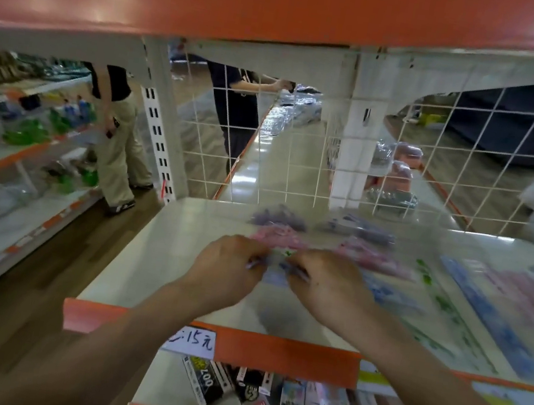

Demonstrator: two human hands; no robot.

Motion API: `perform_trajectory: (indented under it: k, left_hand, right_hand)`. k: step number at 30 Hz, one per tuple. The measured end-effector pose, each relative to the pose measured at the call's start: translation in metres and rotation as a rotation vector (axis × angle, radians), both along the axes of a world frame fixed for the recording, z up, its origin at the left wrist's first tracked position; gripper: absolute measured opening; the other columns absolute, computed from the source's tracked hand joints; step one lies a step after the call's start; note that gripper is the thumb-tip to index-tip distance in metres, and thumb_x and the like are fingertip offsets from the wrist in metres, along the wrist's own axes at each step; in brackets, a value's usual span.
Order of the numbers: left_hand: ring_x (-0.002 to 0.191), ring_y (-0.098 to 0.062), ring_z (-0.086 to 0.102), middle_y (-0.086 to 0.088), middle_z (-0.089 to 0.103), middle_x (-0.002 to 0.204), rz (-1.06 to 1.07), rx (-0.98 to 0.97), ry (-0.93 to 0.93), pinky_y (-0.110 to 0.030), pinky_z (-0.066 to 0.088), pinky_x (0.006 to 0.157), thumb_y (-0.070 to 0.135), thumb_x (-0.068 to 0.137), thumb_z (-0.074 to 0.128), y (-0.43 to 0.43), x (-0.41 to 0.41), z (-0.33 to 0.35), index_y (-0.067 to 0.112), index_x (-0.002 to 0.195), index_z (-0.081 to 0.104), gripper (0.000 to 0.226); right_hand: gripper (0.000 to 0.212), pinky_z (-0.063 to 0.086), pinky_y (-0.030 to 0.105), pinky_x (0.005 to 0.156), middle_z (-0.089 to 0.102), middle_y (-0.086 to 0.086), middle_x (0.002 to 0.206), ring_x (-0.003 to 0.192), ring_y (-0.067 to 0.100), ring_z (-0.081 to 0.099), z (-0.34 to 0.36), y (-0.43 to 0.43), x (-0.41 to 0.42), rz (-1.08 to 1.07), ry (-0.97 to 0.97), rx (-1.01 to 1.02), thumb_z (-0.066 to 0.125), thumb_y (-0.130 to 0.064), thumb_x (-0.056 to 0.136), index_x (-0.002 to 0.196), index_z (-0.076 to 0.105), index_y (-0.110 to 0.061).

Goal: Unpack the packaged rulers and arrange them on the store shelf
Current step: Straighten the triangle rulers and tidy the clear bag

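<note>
Centre of frame, above the cream shelf (155, 248): left hand (228, 267) and right hand (328, 282) close together, fingers curled, pinching one small clear ruler packet (275, 267) between them. Cannot make out packet contents through blur; bluish tint only.

Right of frame, flat on same shelf: green-printed rulers (444, 303), blue ruler (490, 322), pink rulers (528, 297), side by side.

Lower centre, on orange shelf edge (271, 352): price tag (191, 340) marked 15元.

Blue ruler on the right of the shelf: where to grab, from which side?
Take the blue ruler at its near end, coming from the shelf front: it lies flat, angled toward the front edge, with pink rulers close on its right. Probably pinch across the narrow width.
</note>
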State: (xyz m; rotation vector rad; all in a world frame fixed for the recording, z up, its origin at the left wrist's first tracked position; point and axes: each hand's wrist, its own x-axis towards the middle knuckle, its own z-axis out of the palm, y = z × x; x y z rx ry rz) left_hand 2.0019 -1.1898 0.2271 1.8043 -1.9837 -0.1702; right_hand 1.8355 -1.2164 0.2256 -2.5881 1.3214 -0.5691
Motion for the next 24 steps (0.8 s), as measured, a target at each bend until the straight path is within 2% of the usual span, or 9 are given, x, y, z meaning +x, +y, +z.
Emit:
perform_trajectory:
  k: [3,6,9,13,14,16,18,22,24]
  left_hand:
    - [0.088,-0.031,0.06,-0.015,0.068,0.091,-0.025,0.088,-0.031,-0.03,0.041,0.071,0.019,0.09,0.055,0.001,-0.001,-0.005,0.006,0.089,0.07,0.02]
    - [0.09,-0.03,0.06,-0.013,0.067,0.095,-0.018,0.099,-0.09,-0.031,0.045,0.074,0.022,0.091,0.054,0.003,0.0,-0.006,0.008,0.092,0.07,0.021]
    - [0.089,-0.028,0.06,-0.012,0.068,0.096,0.009,0.053,-0.072,-0.03,0.046,0.075,0.024,0.092,0.053,0.007,-0.002,-0.003,0.009,0.095,0.071,0.023]
    - [0.077,-0.02,0.057,-0.011,0.069,0.092,0.035,0.174,0.049,-0.022,0.037,0.063,0.02,0.088,0.058,0.014,-0.006,-0.004,0.009,0.092,0.073,0.019]
    - [0.074,-0.017,0.056,-0.01,0.069,0.092,0.057,0.19,0.139,-0.021,0.038,0.062,0.018,0.086,0.061,0.014,-0.004,-0.002,0.009,0.092,0.074,0.016]
    - [0.073,-0.014,0.055,-0.012,0.069,0.092,0.103,0.203,0.312,-0.021,0.04,0.062,0.013,0.081,0.066,0.015,0.0,0.001,0.008,0.092,0.074,0.015]
    - [0.073,-0.015,0.055,-0.016,0.069,0.093,0.124,0.267,0.479,-0.024,0.044,0.064,0.011,0.079,0.069,0.017,0.004,0.005,0.009,0.091,0.074,0.013]
    - [0.076,-0.018,0.066,-0.01,0.069,0.097,0.103,0.421,0.649,-0.028,0.057,0.07,0.014,0.085,0.066,0.02,0.012,0.009,0.015,0.107,0.067,0.022]
    - [0.082,-0.015,0.065,0.001,0.066,0.103,0.032,0.416,0.415,-0.023,0.055,0.071,0.019,0.083,0.068,0.02,0.015,0.009,0.019,0.124,0.057,0.043]
  right_hand:
    - [0.016,0.029,0.029,0.061,0.059,0.003,0.079,0.084,0.025,0.06,-0.005,0.003,0.002,0.009,0.084,0.004,0.049,-0.024,0.092,0.075,0.051,-0.025]
    - [0.032,0.03,0.03,0.057,0.048,-0.004,0.067,0.074,0.023,0.054,0.0,0.004,0.003,0.012,0.152,0.032,0.049,-0.023,0.092,0.061,0.038,-0.023]
    - [0.017,0.038,0.03,0.061,0.056,0.0,0.075,0.077,0.023,0.056,0.004,0.004,-0.001,0.014,0.106,0.027,0.051,-0.023,0.092,0.076,0.058,-0.024]
    - [0.022,0.029,0.029,0.054,0.044,-0.003,0.065,0.072,0.022,0.046,-0.004,0.008,0.001,0.014,0.181,0.117,0.054,-0.023,0.088,0.068,0.046,-0.023]
    - [0.018,0.033,0.027,0.055,0.048,-0.004,0.068,0.074,0.022,0.049,-0.002,0.006,0.0,0.017,0.132,0.18,0.056,-0.023,0.087,0.07,0.05,-0.022]
    - [0.009,0.049,0.03,0.075,0.064,-0.001,0.094,0.09,0.019,0.059,0.003,0.002,-0.006,0.027,-0.06,0.319,0.06,-0.022,0.089,0.097,0.065,-0.019]
    - [0.03,0.049,0.026,0.087,0.065,0.0,0.113,0.101,0.014,0.061,0.008,0.001,-0.01,0.022,-0.182,0.441,0.063,-0.019,0.089,0.119,0.062,-0.015]
    - [0.033,0.053,0.021,0.073,0.067,0.003,0.101,0.083,0.01,0.064,0.011,-0.001,-0.009,0.01,-0.314,0.574,0.066,-0.014,0.087,0.12,0.061,-0.008]
    - [0.034,0.052,0.018,0.064,0.066,0.003,0.094,0.074,0.008,0.064,0.011,-0.004,-0.01,-0.009,-0.338,0.642,0.066,-0.011,0.087,0.119,0.061,-0.004]
